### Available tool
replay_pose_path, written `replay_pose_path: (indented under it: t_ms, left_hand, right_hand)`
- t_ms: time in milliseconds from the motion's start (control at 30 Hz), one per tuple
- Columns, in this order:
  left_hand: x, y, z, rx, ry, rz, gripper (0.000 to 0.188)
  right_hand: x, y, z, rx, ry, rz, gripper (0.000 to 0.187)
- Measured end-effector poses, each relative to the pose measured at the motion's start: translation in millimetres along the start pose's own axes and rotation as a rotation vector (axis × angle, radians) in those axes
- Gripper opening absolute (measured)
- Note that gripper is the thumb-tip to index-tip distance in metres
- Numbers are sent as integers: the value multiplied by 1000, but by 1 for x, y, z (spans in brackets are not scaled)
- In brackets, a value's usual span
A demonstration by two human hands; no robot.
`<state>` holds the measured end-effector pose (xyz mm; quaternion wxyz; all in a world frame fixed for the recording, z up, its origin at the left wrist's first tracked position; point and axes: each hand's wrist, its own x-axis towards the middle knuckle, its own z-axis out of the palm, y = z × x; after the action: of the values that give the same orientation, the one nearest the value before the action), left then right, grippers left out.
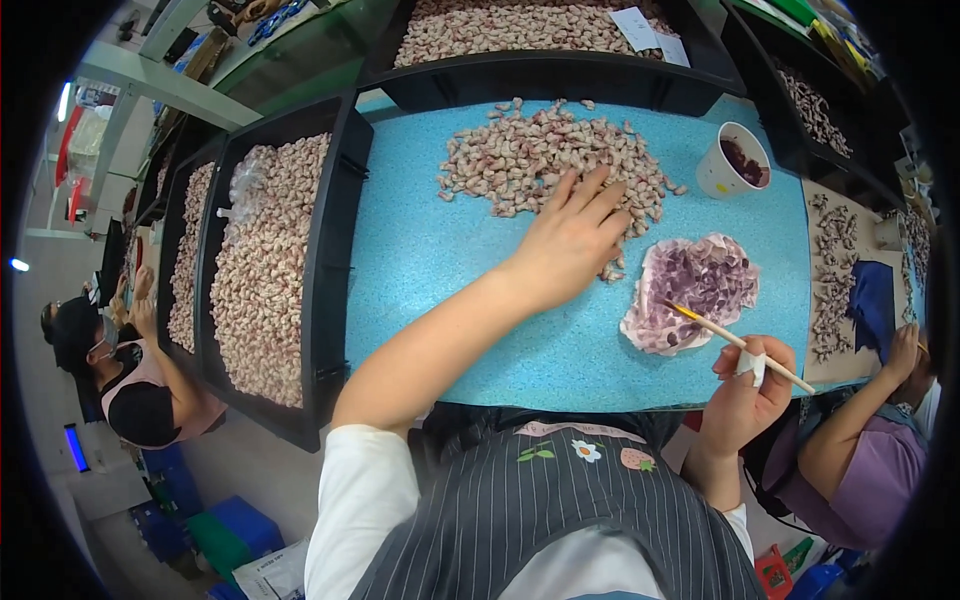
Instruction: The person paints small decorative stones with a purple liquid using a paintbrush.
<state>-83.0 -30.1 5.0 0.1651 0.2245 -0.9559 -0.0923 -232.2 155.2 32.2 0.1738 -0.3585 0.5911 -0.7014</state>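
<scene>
My left hand [573,240] rests on the near right side of a pile of small cream pieces with reddish-purple marks [520,155]. Its fingers are stretched out and apart; nothing shows gripped in them. In my right hand [752,385] is a thin paintbrush [725,333], its handle pinched between thumb and fingers. White wrapping [751,366] covers part of a finger. The brush tip points left, over a purple-stained crumpled pad [695,290], perhaps tissue or cloth. A white paper cup [734,160] with dark reddish liquid stands beyond the pad.
Black trays full of similar pieces stand at the left [310,270] and at the back [560,92]. Another black tray [810,120] is at the far right. A co-worker in purple [850,465] works at a board on the right; another person [140,380] is at the left.
</scene>
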Motion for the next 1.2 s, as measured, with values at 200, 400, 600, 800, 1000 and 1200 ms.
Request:
replay_pose_path:
  t_ms: [200, 400, 600, 800, 1000, 1200]
  left_hand:
    - [-40, -10, -11, 182, -116, -78, 43]
    - [-51, 3, -33, 126, 42, -215, 35]
    - [-46, 27, 13, -147, 237, -111, 10]
    - [-46, 34, 23, -13, 270, -172, 9]
    - [-47, 32, 16, -29, 191, -246, 17]
    - [-45, 27, 16, -46, 162, -283, 20]
  right_hand:
    - [8, 4, -5, 29, 33, -14, 12]
    - [11, 10, -6, 72, 47, -32, 13]
    - [0, 10, -5, 69, 126, 37, 16]
    - [-1, 25, -24, 17, 46, 51, 16]
    - [2, 24, -8, -3, -15, 50, 19]
    - [4, 22, 0, -36, -40, 33, 20]
